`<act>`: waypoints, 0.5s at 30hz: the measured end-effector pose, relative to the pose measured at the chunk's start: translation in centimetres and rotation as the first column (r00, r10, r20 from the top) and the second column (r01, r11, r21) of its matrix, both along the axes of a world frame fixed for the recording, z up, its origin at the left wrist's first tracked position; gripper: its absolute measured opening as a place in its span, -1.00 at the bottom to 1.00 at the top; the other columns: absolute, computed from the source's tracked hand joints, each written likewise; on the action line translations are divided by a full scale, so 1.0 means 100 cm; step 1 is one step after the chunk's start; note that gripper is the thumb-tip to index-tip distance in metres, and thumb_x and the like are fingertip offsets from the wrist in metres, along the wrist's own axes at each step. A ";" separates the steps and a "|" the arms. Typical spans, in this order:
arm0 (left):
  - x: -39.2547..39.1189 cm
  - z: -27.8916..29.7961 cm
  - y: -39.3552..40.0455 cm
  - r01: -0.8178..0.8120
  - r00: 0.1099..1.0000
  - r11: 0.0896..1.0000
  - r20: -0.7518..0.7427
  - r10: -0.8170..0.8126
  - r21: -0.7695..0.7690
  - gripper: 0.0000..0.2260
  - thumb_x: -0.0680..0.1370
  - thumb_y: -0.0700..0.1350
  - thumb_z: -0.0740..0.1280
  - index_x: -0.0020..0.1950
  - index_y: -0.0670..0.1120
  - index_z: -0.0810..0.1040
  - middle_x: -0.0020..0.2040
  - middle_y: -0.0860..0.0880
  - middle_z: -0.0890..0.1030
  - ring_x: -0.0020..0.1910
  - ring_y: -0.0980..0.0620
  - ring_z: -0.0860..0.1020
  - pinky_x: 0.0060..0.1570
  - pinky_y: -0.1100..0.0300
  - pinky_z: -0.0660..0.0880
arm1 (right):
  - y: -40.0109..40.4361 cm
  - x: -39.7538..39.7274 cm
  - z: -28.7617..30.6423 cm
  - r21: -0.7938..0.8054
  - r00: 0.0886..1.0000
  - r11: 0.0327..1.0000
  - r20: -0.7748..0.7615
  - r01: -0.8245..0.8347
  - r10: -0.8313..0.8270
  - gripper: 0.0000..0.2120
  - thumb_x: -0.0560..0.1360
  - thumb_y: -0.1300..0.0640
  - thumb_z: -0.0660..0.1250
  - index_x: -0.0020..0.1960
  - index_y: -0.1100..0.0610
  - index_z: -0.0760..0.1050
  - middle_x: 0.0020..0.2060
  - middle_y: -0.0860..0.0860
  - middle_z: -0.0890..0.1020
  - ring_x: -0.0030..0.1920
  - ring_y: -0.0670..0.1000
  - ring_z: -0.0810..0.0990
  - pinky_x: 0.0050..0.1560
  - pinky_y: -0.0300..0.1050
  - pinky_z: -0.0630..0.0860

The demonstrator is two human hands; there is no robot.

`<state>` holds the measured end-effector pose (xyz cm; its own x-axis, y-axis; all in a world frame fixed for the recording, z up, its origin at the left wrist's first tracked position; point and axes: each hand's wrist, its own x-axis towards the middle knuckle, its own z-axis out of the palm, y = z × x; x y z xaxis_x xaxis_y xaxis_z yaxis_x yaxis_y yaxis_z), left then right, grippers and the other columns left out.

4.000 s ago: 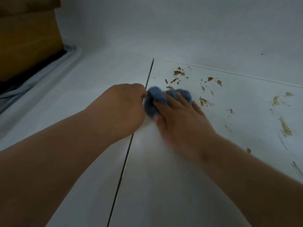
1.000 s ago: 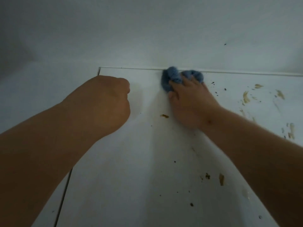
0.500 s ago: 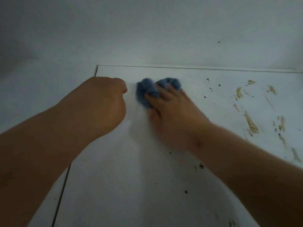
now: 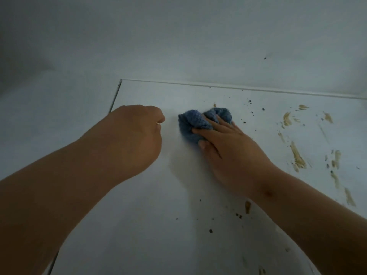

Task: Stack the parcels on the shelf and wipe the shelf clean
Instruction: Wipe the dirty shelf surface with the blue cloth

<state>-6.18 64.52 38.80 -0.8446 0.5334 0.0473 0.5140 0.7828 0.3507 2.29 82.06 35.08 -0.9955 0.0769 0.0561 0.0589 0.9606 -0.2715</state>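
My right hand [image 4: 228, 153] clamps the blue cloth [image 4: 195, 124] flat on the white shelf [image 4: 139, 225], near its far edge. My left hand [image 4: 131, 139] is fisted just left of it. Brown smears [image 4: 296, 157] streak the right side below a grey wall [image 4: 178, 36].

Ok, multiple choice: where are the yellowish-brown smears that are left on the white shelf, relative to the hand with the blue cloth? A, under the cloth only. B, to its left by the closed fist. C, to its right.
C: the yellowish-brown smears streak the shelf to the right of the right hand pressing the blue cloth.
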 end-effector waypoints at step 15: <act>0.049 0.022 0.019 -0.296 0.737 0.766 0.646 -0.197 0.570 -0.37 0.22 0.24 0.43 0.28 0.16 0.45 0.07 0.09 0.65 0.07 0.12 0.60 0.12 0.10 0.53 | 0.022 0.019 0.081 -0.993 0.949 -0.064 0.079 0.104 0.307 -0.50 0.66 -0.07 0.05 0.42 0.23 0.43 0.30 0.25 0.55 0.20 0.22 0.58 0.26 0.20 0.51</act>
<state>-1.26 66.44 41.01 -0.8092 0.5458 -0.2176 -0.0655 0.2842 0.9565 4.17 84.24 43.22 -0.9530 -0.2569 -0.1606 0.2369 -0.3015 -0.9236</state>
